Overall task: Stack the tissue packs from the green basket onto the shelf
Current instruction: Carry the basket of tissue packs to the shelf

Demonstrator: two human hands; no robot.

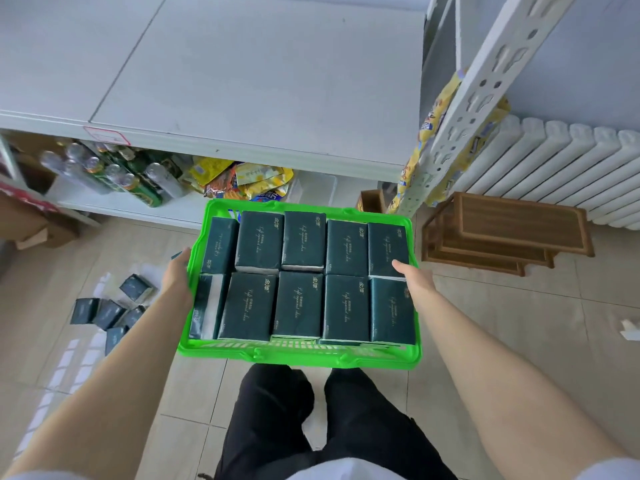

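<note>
Ten dark tissue packs [301, 240] on top, in two rows, snug inside the green basket [298, 355]. Basket up in the air over the floor, just in front of the wide white shelf [242, 81], not yet resting on it. Probably light and squashy, with a smooth shiny wrap, so maybe a bit slippery; not easy to break. Best to pinch one pack across its short sides, starting at an end of a row with some room for fingers. Left grip [178, 275] clamped on the left rim of the basket, fingers mostly hidden behind it. Right grip [415, 280] clamped on the right rim, thumb lying over the edge onto the far right pack. Both bare arms stretched forward and down, elbows a little bent. More of the same packs, loose packs [107, 313], on the floor to the left. Bottles [104, 168] and snack bags [242, 181] on the lower shelf, far side. Brown wooden trays [512, 233] and a white radiator [571, 161] to the right.
</note>
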